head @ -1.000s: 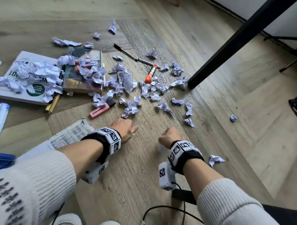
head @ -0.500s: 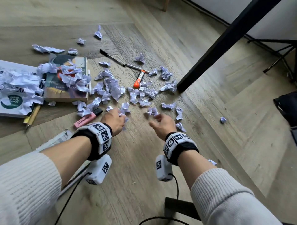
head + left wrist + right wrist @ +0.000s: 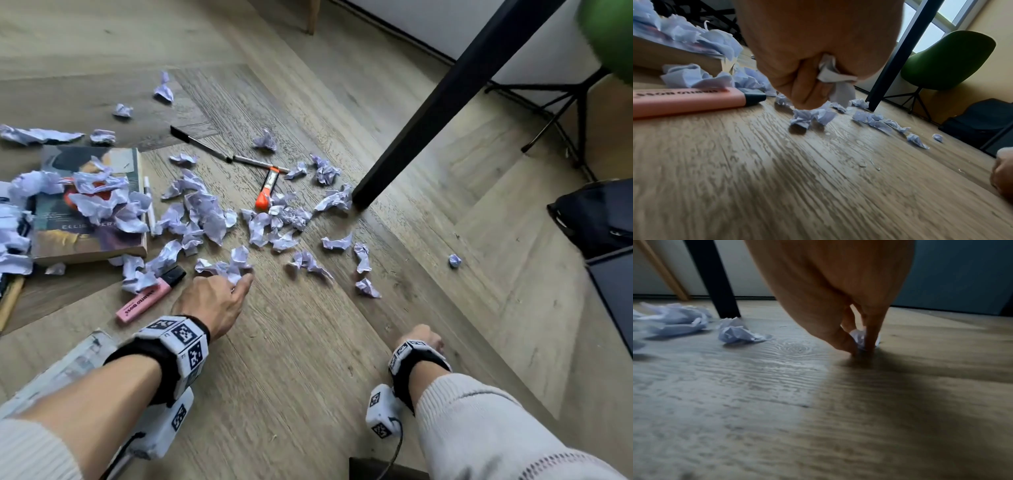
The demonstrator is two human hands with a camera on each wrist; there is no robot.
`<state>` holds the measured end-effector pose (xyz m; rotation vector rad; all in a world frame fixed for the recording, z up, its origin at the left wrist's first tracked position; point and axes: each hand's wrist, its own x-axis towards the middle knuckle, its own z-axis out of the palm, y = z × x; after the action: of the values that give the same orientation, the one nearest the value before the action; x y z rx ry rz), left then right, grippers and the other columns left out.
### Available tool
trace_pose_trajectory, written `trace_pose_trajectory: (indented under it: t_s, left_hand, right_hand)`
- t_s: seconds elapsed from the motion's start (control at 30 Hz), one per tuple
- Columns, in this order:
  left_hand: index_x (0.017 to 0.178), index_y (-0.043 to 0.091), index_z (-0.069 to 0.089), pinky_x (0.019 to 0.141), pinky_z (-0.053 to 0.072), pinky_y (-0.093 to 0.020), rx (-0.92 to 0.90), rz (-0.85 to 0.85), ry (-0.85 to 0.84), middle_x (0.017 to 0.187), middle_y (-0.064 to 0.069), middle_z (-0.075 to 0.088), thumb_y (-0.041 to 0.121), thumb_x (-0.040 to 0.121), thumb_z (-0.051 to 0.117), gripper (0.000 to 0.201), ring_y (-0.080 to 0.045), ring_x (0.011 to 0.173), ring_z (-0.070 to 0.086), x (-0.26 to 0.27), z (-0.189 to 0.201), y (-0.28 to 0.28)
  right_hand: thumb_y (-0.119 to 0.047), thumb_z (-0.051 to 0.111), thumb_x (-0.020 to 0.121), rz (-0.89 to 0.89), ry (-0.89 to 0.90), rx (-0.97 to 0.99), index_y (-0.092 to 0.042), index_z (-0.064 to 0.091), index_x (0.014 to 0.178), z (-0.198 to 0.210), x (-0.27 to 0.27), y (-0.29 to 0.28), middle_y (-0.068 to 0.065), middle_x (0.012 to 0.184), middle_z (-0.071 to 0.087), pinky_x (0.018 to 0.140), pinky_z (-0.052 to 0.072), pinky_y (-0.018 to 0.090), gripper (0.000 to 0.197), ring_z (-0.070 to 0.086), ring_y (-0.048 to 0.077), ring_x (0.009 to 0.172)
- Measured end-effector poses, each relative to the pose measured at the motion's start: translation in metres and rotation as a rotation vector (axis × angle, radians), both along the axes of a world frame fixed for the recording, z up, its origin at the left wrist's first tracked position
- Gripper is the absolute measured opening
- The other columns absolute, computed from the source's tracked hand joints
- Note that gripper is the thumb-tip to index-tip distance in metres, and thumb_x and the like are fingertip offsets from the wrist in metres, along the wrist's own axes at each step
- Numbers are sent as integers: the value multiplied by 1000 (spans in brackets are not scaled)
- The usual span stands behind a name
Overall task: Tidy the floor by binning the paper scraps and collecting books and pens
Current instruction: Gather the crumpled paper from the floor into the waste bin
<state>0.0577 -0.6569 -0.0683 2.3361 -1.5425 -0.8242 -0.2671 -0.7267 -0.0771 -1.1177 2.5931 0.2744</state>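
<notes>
Left hand: we see the left hand [image 3: 212, 301] low over the wooden floor [image 3: 308, 377], its grip curled tight on a crumpled scrap [image 3: 828, 71], its fingertips [image 3: 245, 281] touching the nearest of the scattered paper scraps [image 3: 212, 216].
Right hand: our right hand [image 3: 419, 337] reaches down to the floor nearer us, thumb and fingers [image 3: 871, 331] pinched together on a small paper ball [image 3: 858, 336] that lies on the boards.
Paper scraps: we find most strewn between the book [image 3: 89, 205] and the black table leg [image 3: 428, 113], several piled on the book's cover.
Pens: a pink highlighter [image 3: 147, 294] lies just beside the left hand; an orange marker [image 3: 267, 190] and a black pen [image 3: 200, 144] lie further off among the scraps.
Surroundings: a green chair [image 3: 947, 60] stands beyond the table leg.
</notes>
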Motion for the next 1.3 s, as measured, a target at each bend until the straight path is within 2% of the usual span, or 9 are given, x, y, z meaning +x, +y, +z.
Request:
trace_pose_trajectory:
  t_s: [0.13, 0.27, 0.5, 0.67, 0.77, 0.87, 1.03, 1.17, 1.3]
  left_hand:
    - [85, 6, 63, 68, 40, -32, 13, -28, -24, 88, -21, 64, 35, 101, 32, 45, -32, 79, 57, 7, -1, -7]
    - [89, 0, 68, 67, 38, -31, 23, 100, 74, 86, -19, 60, 44, 100, 35, 56, -30, 77, 52, 15, 22, -27]
    - [129, -8, 52, 107, 36, -40, 25, 358, 426, 136, -32, 47, 63, 95, 23, 84, -41, 125, 48, 8, 71, -60]
    - [104, 7, 67, 84, 48, -33, -30, 226, 523, 111, -22, 66, 55, 92, 40, 57, -33, 98, 62, -3, 79, -64]
    - [114, 5, 64, 93, 49, -41, -40, 54, 437, 117, -24, 64, 29, 97, 44, 36, -36, 106, 61, -6, 83, -66]
    - [107, 3, 65, 86, 48, -36, -62, 37, 328, 115, -23, 64, 26, 98, 47, 31, -36, 100, 60, -6, 82, -70]
    - [98, 8, 58, 70, 45, -32, -43, 7, 52, 95, -16, 65, 45, 94, 53, 38, -30, 89, 62, -2, 56, -72]
    - [106, 7, 55, 68, 47, -36, -96, 35, -6, 94, -18, 65, 33, 95, 53, 29, -31, 81, 59, 4, 17, -74]
    - [113, 18, 49, 64, 46, -36, -140, 45, -24, 88, -8, 53, 29, 95, 51, 22, -29, 75, 55, 10, -15, -70]
  right_hand:
    - [-9, 62, 84, 202, -67, -171, 0, 70, 103, 22, 47, -20, 24, 108, 67, 82, 51, 35, 23, 64, 37, 103]
    - [-23, 61, 88, 735, -327, -364, -19, 69, 96, 42, 133, -23, 8, 96, 72, 80, 51, 33, 12, 65, 27, 91]
    - [-18, 69, 76, 1155, -557, -408, -14, 68, 82, 108, 221, -6, 6, 76, 68, 68, 53, 38, 7, 61, 24, 71]
    - [12, 55, 86, 959, -1029, -31, 7, 66, 108, 154, 194, -15, 15, 96, 69, 74, 53, 25, 26, 62, 9, 75]
    - [11, 55, 88, 704, -1160, -55, 3, 60, 121, 151, 164, -28, 15, 111, 67, 65, 48, 19, 34, 63, 12, 80]
    - [-7, 65, 88, 616, -883, -113, -6, 65, 109, 123, 128, -44, 13, 104, 67, 73, 49, 29, 21, 60, 21, 87]
    - [-23, 62, 83, 717, 0, 144, -13, 68, 106, 74, 41, -73, 9, 112, 69, 86, 50, 27, 26, 64, 26, 106]
    - [-27, 61, 86, 488, 102, 226, -12, 56, 83, 50, -13, -110, 11, 93, 57, 70, 42, 28, 16, 57, 28, 87]
    - [-16, 68, 80, 147, 72, -167, -2, 39, 135, 8, -49, -156, 20, 131, 43, 95, 44, 38, 64, 50, 37, 119]
